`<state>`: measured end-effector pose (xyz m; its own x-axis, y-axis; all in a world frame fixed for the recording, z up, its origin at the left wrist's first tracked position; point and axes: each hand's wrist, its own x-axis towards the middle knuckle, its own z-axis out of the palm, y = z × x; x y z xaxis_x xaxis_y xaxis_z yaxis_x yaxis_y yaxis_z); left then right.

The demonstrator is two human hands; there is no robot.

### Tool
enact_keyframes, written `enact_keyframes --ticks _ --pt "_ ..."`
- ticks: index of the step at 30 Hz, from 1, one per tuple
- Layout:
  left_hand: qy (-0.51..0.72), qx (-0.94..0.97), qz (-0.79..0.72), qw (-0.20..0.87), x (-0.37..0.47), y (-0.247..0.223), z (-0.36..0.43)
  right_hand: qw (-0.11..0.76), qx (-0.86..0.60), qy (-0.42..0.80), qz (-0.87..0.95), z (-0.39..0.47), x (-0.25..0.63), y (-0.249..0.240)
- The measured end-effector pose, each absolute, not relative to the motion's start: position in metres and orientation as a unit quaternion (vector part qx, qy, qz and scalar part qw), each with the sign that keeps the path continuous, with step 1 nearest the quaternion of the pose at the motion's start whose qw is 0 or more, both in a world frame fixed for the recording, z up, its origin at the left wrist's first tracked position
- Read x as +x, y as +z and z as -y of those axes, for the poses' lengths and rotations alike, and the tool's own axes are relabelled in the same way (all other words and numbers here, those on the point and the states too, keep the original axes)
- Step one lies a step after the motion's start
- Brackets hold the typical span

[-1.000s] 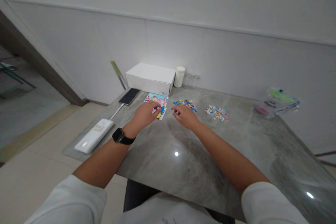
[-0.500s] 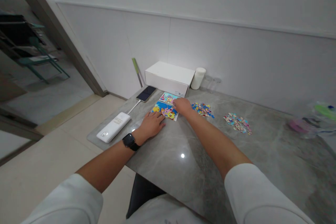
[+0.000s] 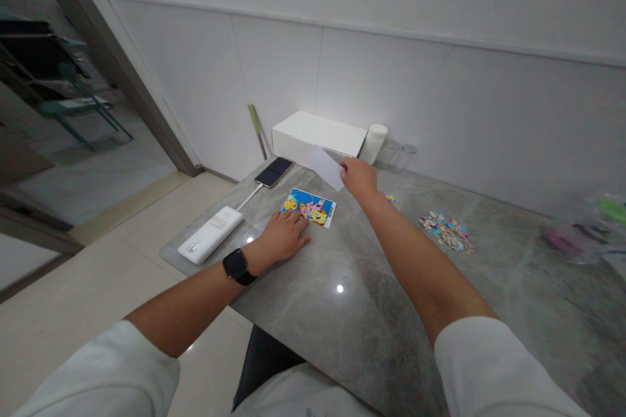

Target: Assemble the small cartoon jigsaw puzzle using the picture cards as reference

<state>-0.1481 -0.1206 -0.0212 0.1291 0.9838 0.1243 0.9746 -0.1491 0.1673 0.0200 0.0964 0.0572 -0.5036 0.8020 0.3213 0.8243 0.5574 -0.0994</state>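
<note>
My left hand [image 3: 286, 234] lies flat on the grey table, fingers spread, its fingertips on the near edge of a picture card [image 3: 313, 204] with yellow and pink cartoon figures on blue. Raised above the table, my right hand [image 3: 359, 177] pinches the right edge of a second card [image 3: 327, 168], whose plain white side shows. This card is tilted in front of the white box. Behind my right forearm only a bit of one puzzle-piece pile [image 3: 390, 199] shows. Another heap of small puzzle pieces [image 3: 446, 231] lies farther right.
A white box [image 3: 320, 132] and a white bottle [image 3: 375, 142] stand against the wall, beside clear glasses [image 3: 401, 151]. At the left lie a phone [image 3: 274, 172] and a white power bank [image 3: 210, 234], joined by a cable. A clear plastic bag [image 3: 581, 231] sits at the right.
My right hand has lifted the upper picture card off the table and moved it up and right, turning its white side into view. My left hand has stayed on the lower card.
</note>
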Motion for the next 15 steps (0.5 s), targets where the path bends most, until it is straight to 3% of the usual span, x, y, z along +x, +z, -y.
enact_keyframes --ticks 8,15 --pt "0.065 0.744 -0.665 0.01 -0.145 -0.022 0.045 0.37 -0.435 0.002 0.821 -0.086 0.089 0.098" --pt "0.088 0.73 -0.677 0.031 -0.162 -0.028 0.001 0.373 -0.418 -0.033 0.828 -0.056 0.102 0.09"
